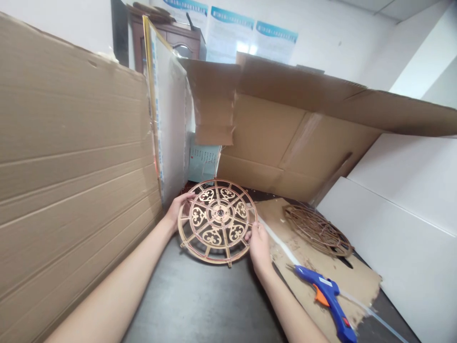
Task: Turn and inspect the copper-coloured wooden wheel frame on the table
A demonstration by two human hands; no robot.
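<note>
Round lattice (215, 213) is tilted over the desk (200, 305); the left hand (176, 208) has its grip closed on the left rim, the right hand (260, 244) likewise on the right. Near right, a blue glue gun (327, 287) lies on cardboard (293, 238).

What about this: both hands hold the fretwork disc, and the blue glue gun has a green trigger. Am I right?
Not quite: in the head view, the blue glue gun has an orange trigger, not green. The left hand and right hand do hold the fretwork disc.
</note>
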